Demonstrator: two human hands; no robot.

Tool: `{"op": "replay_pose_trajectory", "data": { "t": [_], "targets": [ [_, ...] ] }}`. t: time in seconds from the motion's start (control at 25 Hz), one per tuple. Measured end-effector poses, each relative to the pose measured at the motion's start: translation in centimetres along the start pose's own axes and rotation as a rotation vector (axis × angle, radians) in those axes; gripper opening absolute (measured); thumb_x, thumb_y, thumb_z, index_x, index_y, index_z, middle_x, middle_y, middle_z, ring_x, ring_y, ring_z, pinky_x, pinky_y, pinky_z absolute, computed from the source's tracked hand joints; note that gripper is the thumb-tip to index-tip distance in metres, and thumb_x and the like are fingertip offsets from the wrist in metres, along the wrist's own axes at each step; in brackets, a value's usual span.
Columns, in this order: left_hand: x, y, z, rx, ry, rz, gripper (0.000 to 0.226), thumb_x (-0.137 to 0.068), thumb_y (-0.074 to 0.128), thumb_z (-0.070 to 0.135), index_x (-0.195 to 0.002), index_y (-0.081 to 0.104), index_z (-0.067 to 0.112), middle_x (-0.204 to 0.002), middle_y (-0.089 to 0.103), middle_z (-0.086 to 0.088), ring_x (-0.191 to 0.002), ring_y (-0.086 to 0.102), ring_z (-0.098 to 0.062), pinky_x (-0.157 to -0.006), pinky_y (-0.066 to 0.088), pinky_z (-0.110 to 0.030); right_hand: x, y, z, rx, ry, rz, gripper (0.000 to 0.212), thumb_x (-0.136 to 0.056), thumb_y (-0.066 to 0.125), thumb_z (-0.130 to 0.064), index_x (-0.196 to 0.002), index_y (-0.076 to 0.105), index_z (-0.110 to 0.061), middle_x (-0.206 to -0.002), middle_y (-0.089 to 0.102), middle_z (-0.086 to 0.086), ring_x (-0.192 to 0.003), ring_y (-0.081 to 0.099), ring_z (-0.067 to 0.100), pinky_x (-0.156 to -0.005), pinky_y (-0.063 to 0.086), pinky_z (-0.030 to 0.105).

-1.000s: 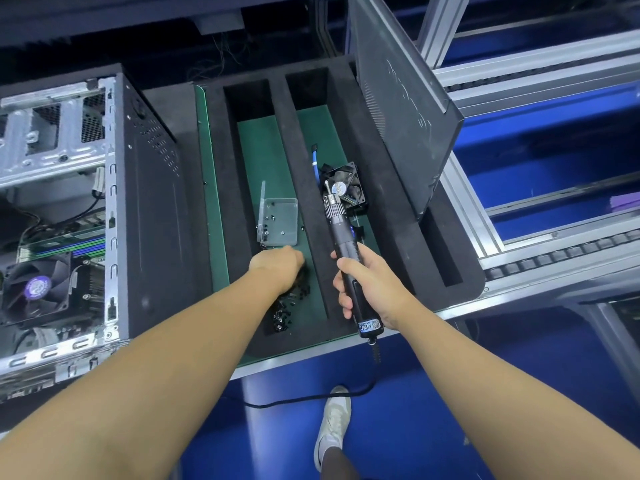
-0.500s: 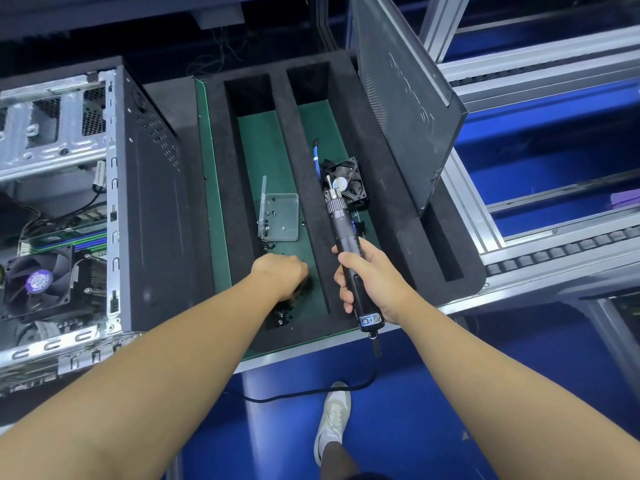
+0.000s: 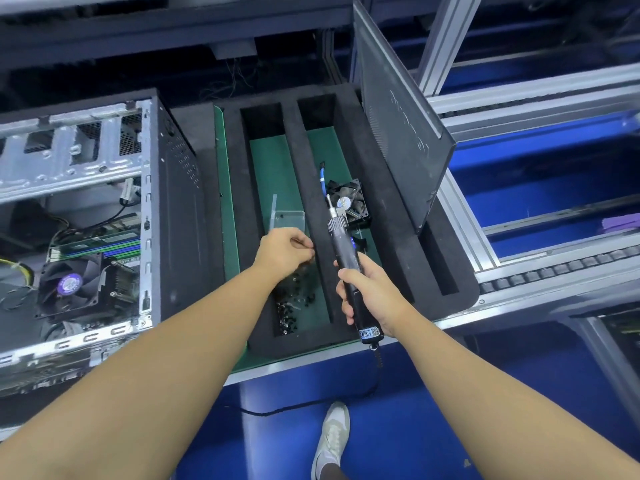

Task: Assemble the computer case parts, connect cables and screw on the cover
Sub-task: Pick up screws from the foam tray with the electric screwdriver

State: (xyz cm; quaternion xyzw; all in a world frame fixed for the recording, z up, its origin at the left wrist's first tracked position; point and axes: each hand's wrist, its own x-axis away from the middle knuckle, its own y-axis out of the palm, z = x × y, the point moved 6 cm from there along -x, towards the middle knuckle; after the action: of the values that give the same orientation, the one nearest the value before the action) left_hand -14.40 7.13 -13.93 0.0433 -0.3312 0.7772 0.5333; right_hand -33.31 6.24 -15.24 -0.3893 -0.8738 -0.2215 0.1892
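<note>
The open computer case [image 3: 104, 216] lies at the left, its motherboard and CPU fan [image 3: 69, 284] exposed. My right hand [image 3: 372, 289] grips a black electric screwdriver [image 3: 346, 261], its tip pointing away over the foam tray [image 3: 446, 299]. My left hand [image 3: 284, 249] hovers above a pile of black screws [image 3: 292, 303] in the tray's left slot, fingertips pinched together; whether they hold a screw is too small to tell. The dark side cover [image 3: 398, 126] stands upright in the tray's right slot.
A clear plastic box [image 3: 287, 218] sits in the left slot beyond my left hand. A small black fan [image 3: 348, 200] and a blue cable [image 3: 323, 180] lie in the middle slot. Aluminium conveyor rails [image 3: 540, 98] run at the right. The screwdriver's cord [image 3: 311, 403] hangs by my shoe.
My left hand rose out of the screw pile and moved away from me, fingertips now pinched together. The right hand kept gripping the screwdriver and barely moved.
</note>
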Motion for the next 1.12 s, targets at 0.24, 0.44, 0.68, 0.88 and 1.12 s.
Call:
{"op": "replay_pose_trajectory", "data": {
  "t": [0.24,0.44,0.68,0.88,1.12],
  "targets": [
    [4.7,-3.3,2.5,1.167,-0.053,0.097,0.015,-0.093,0.062,0.003,-0.107,0.068,0.004,-0.086,0.069,-0.006,-0.075,0.067,-0.013,-0.08,0.059,-0.026,4.6,5.1,-2.1,0.087,0.006,-0.149,0.036,-0.086,0.064,-0.027,-0.118,0.05,-0.017,-0.075,0.054,0.007,-0.049,0.049,0.023,-0.049,0.045,0.032],
    [10.6,-5.3,4.3,1.384,0.037,-0.035,0.02,-0.099,0.055,0.01,-0.117,0.061,0.007,-0.085,0.071,-0.004,-0.074,0.067,-0.014,-0.077,0.057,-0.026,10.5,8.9,-2.5,0.132,-0.02,-0.074,0.037,-0.078,0.065,-0.023,-0.106,0.055,-0.044,-0.074,0.056,0.006,-0.051,0.05,0.023,-0.049,0.045,0.03],
    [20.1,-8.3,3.2,1.371,0.063,-0.113,0.022,-0.093,0.064,0.012,-0.115,0.065,0.005,-0.082,0.074,-0.004,-0.07,0.07,-0.01,-0.066,0.058,-0.018,18.0,14.6,0.1,0.138,-0.097,0.006,0.031,-0.081,0.065,-0.017,-0.103,0.063,-0.039,-0.07,0.057,0.006,-0.049,0.051,0.024,-0.048,0.045,0.031],
    [26.4,-10.4,1.3,1.372,0.094,-0.184,0.016,-0.094,0.06,0.005,-0.109,0.059,0.009,-0.078,0.074,-0.003,-0.068,0.071,-0.01,-0.058,0.055,-0.017,22.7,18.9,2.8,0.147,-0.146,0.032,0.032,-0.084,0.064,-0.014,-0.113,0.054,-0.024,-0.072,0.056,0.007,-0.048,0.05,0.025,-0.048,0.045,0.032],
    [30.4,-13.6,-3.0,1.384,0.105,-0.19,0.019,-0.091,0.062,-0.001,-0.109,0.063,0.004,-0.088,0.074,-0.011,-0.077,0.073,-0.018,-0.063,0.058,-0.022,26.0,24.5,5.0,0.157,-0.173,-0.012,0.032,-0.083,0.065,-0.022,-0.113,0.055,-0.02,-0.076,0.055,0.009,-0.049,0.049,0.024,-0.047,0.044,0.031]
  ]
}}
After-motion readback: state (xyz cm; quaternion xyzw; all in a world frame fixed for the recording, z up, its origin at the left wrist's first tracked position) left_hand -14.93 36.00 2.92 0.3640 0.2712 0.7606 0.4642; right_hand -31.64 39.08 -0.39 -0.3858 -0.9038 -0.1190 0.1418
